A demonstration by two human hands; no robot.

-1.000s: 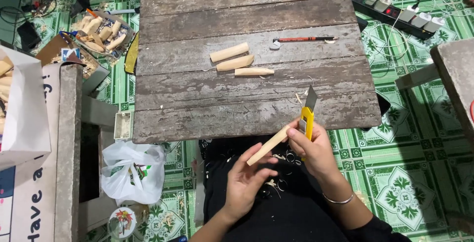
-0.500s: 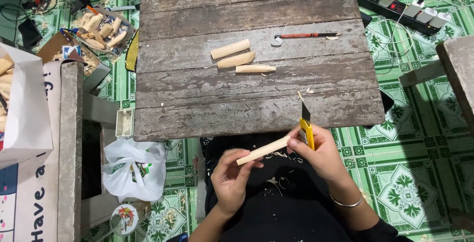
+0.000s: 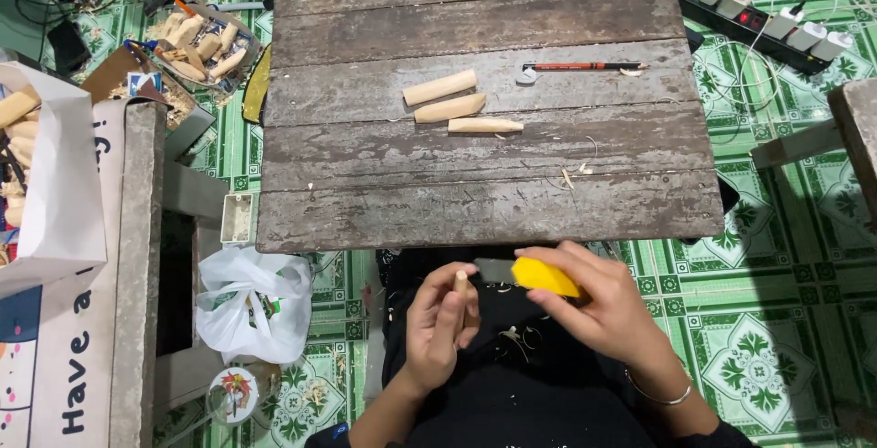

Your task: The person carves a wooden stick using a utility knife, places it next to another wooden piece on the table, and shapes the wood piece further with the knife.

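While upright in the left hand (image 3: 440, 318), wooden stick (image 3: 460, 285) tip toward table (image 3: 484, 210), fingers clamped, right hand (image 3: 598, 306) fingers gripping yellow knife (image 3: 541, 276).

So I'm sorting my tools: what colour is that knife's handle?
Yellow. The knife handle sits in the right hand, clearest in the head view.

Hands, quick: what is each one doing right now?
Left hand: closed around a wooden stick.
Right hand: closed on a yellow knife, its blade by the stick's tip.
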